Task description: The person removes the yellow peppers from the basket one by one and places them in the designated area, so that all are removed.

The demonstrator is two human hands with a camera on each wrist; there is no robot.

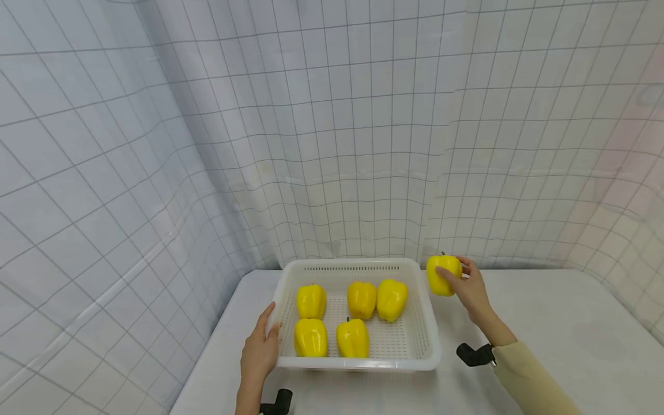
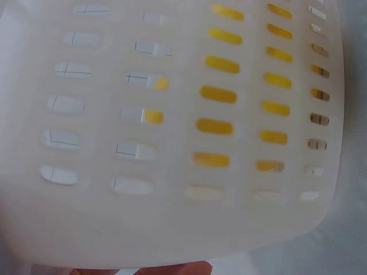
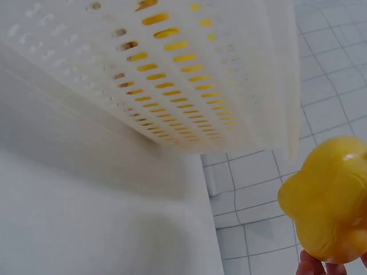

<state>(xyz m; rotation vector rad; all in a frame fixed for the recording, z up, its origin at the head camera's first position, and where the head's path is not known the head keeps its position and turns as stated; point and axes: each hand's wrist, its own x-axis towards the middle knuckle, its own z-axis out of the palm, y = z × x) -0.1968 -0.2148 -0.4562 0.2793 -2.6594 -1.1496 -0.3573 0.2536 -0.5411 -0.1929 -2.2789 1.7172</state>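
A yellow bell pepper (image 1: pixel 441 276) is held in my right hand (image 1: pixel 471 291), beside the basket's back right corner. The thumb lies across its front and the fingers are behind it. In the right wrist view, the lobed underside of this pepper (image 3: pixel 330 200) shows, with fingertips at its lower edge. My left hand (image 1: pixel 259 349) grips the left rim of a white plastic basket (image 1: pixel 358 363). Its fingertips (image 2: pixel 178 268) show at the rim in the left wrist view. Inside the basket lie several more yellow bell peppers (image 1: pixel 353 339), on the left, front and back right.
The basket stands on a white table (image 1: pixel 529 317). Behind and to the left hang white grid-patterned curtains (image 1: pixel 337 144). Black camera mounts (image 1: pixel 474 355) sit at both wrists. Slots in the basket wall (image 2: pixel 172 223) show yellow through them.
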